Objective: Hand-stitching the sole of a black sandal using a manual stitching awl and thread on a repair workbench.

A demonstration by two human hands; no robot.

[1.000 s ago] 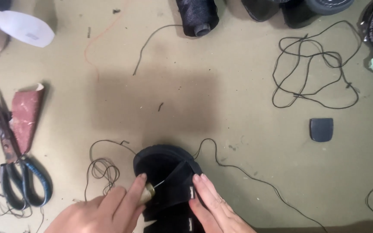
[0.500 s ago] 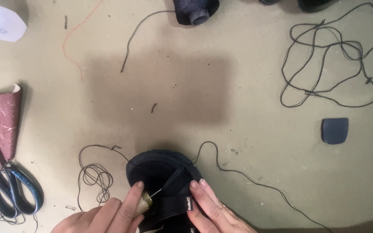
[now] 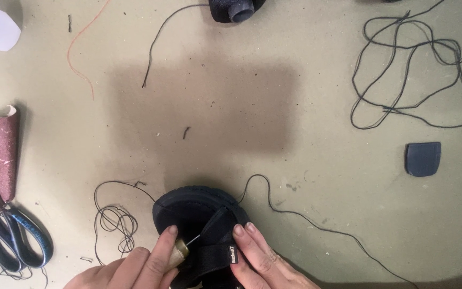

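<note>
Two hands work a black sandal (image 3: 199, 214): left hand (image 3: 135, 267) grips an awl (image 3: 180, 251) piercing the strap (image 3: 215, 235), right hand (image 3: 266, 262) steadies it; stitching is under way, calling for a firm push.

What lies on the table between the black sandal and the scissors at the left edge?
In the head view, a loose coil of black thread lies on the table between the sandal and the scissors; the rest of that stretch is bare.
</note>
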